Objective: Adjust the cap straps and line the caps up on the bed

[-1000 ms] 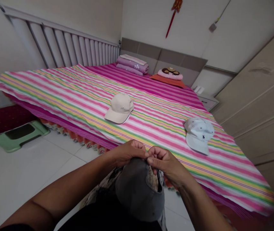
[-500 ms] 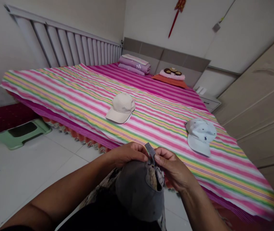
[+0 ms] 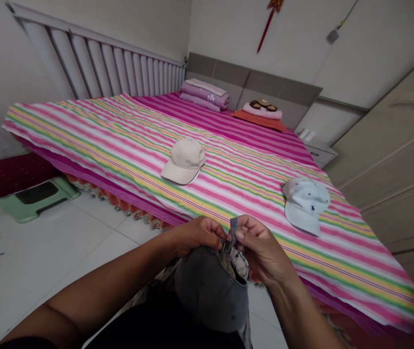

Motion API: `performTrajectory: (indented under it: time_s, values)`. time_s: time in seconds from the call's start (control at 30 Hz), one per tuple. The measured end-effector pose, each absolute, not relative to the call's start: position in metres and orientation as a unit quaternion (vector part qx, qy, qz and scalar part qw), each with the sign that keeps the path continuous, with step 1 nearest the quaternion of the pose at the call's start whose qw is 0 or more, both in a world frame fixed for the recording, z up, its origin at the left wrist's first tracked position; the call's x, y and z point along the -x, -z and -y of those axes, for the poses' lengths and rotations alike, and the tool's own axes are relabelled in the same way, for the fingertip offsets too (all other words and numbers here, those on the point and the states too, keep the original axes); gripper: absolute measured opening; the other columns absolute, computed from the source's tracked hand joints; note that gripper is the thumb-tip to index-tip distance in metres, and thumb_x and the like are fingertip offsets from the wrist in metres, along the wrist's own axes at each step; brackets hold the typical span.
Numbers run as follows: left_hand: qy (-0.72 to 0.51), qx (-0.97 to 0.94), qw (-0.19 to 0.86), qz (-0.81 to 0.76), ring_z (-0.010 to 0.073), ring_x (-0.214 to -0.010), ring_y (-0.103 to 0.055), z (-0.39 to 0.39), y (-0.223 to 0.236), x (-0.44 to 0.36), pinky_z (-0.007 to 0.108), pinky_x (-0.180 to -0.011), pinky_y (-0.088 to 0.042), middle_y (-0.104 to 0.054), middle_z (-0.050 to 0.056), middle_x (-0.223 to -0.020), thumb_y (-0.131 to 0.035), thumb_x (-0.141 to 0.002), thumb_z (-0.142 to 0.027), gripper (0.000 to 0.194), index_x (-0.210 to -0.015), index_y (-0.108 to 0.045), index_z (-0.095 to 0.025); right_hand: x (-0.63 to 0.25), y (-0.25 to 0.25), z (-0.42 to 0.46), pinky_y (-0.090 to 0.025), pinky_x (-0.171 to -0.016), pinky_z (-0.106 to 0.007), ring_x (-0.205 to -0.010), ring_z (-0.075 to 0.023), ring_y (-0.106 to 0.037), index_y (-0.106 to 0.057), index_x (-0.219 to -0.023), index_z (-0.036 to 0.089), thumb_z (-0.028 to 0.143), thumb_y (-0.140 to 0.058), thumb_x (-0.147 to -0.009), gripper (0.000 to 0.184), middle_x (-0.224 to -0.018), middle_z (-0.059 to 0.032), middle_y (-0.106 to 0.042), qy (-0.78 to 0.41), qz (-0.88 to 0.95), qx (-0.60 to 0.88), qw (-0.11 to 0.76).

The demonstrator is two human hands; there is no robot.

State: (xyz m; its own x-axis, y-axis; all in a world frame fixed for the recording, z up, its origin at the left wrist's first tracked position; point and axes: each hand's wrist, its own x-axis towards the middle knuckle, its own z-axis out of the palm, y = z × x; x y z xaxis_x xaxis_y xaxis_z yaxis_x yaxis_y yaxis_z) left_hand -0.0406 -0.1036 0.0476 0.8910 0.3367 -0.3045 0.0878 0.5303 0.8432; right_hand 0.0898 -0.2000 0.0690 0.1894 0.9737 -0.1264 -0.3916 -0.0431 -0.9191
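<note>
Head-worn view, facing forward and down, grey cap (image 3: 210,291) close below, bed (image 3: 101,133) beyond, headboard (image 3: 263,85) farthest

caps (image 3: 210,291): 3 | bed (image 3: 101,140): 1 | green stool (image 3: 63,190): 1 | headboard (image 3: 225,72): 1 | folded stacks (image 3: 199,92): 2 | hanging ornament (image 3: 266,29): 1

the dark grey baseball cap (image 3: 209,286) is matt cloth, its strap (image 3: 233,227) seemingly the same fabric. the beige baseball cap (image 3: 186,157) looks like smooth, matt cloth; the pale blue baseball cap (image 3: 303,198), matt cloth with a rumpled surface. the striped bedsheet (image 3: 119,140) is matt cloth. the stool (image 3: 58,194) looks like smooth plastic, the floor tiles (image 3: 83,242) smooth and faintly glossy.
</note>
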Motion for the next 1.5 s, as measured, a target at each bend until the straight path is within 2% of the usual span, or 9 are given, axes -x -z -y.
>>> performTrajectory:
  time_s: [0.1,0.23,0.4,0.5,0.9,1.1,1.23,1.5]
  values:
    - [-0.078,-0.466,0.855,-0.216,0.0068,-0.047,-0.050,0.104,-0.046,0.042,0.018,-0.046,-0.035,-0.061,0.001,-0.056,-0.068,-0.048,-0.014,0.016,-0.064,-0.064,-0.010,-0.089,-0.069,0.199,-0.026,-0.042,-0.018,-0.042,-0.0054,-0.038,-0.062,-0.069,0.015,0.030,-0.074,-0.060,0.021,-0.053,0.0021,-0.054,-0.552,0.311,0.478,0.609]
    - [-0.057,-0.442,0.873,-0.199,0.0082,-0.048,-0.053,0.104,-0.039,0.042,0.019,-0.048,-0.038,-0.064,0.003,-0.059,-0.071,-0.050,-0.018,0.020,-0.067,-0.066,-0.010,-0.089,-0.067,0.201,-0.023,-0.039,-0.019,-0.041,-0.0062,-0.035,-0.058,-0.060,0.016,0.033,-0.071,-0.064,0.021,-0.047,0.0036,-0.047,-0.553,0.326,0.485,0.594]
    - [-0.060,-0.409,0.890,-0.194,0.0056,-0.040,-0.047,0.101,-0.033,0.041,0.017,-0.041,-0.033,-0.057,-0.001,-0.049,-0.073,-0.049,-0.019,0.017,-0.060,-0.063,-0.010,-0.092,-0.068,0.202,-0.025,-0.042,-0.019,-0.047,-0.0055,-0.037,-0.056,-0.056,0.014,0.025,-0.070,-0.061,0.018,-0.064,0.0005,-0.054,-0.533,0.366,0.517,0.561]
    - [-0.059,-0.408,0.890,-0.193,0.0052,-0.038,-0.045,0.101,-0.032,0.040,0.017,-0.040,-0.032,-0.056,-0.002,-0.047,-0.072,-0.050,-0.019,0.017,-0.059,-0.061,-0.010,-0.094,-0.068,0.202,-0.026,-0.042,-0.020,-0.048,-0.0061,-0.038,-0.054,-0.053,0.015,0.024,-0.068,-0.060,0.018,-0.065,0.0006,-0.053,-0.525,0.390,0.530,0.540]
    - [-0.085,-0.410,0.886,-0.201,0.0055,-0.040,-0.045,0.105,-0.032,0.038,0.017,-0.041,-0.032,-0.054,-0.002,-0.049,-0.071,-0.050,-0.019,0.017,-0.057,-0.057,-0.011,-0.094,-0.073,0.200,-0.025,-0.044,-0.022,-0.045,-0.0066,-0.033,-0.049,-0.054,0.017,0.019,-0.061,-0.062,0.015,-0.054,0.0046,-0.043,-0.500,0.426,0.576,0.487]
    - [-0.088,-0.426,0.883,-0.175,0.0047,-0.039,-0.042,0.106,-0.030,0.038,0.016,-0.040,-0.030,-0.052,-0.004,-0.048,-0.069,-0.056,-0.018,0.015,-0.059,-0.055,-0.012,-0.095,-0.074,0.202,-0.021,-0.042,-0.022,-0.044,-0.0058,-0.028,-0.048,-0.054,0.017,0.020,-0.060,-0.062,0.015,-0.049,0.0064,-0.038,-0.489,0.435,0.596,0.465]
    - [-0.093,-0.425,0.886,-0.161,0.0037,-0.039,-0.041,0.107,-0.030,0.038,0.015,-0.039,-0.029,-0.050,-0.004,-0.048,-0.070,-0.055,-0.018,0.016,-0.059,-0.055,-0.012,-0.095,-0.074,0.203,-0.017,-0.042,-0.022,-0.044,-0.0051,-0.026,-0.048,-0.054,0.017,0.020,-0.058,-0.063,0.014,-0.049,0.0073,-0.036,-0.491,0.435,0.597,0.463]
    - [-0.077,-0.413,0.891,-0.175,0.0050,-0.039,-0.044,0.108,-0.027,0.037,0.017,-0.041,-0.032,-0.054,-0.002,-0.048,-0.073,-0.054,-0.022,0.019,-0.060,-0.059,-0.010,-0.095,-0.076,0.203,-0.017,-0.042,-0.022,-0.044,-0.0056,-0.025,-0.048,-0.054,0.017,0.021,-0.060,-0.063,0.015,-0.048,0.0072,-0.035,-0.489,0.431,0.600,0.463]
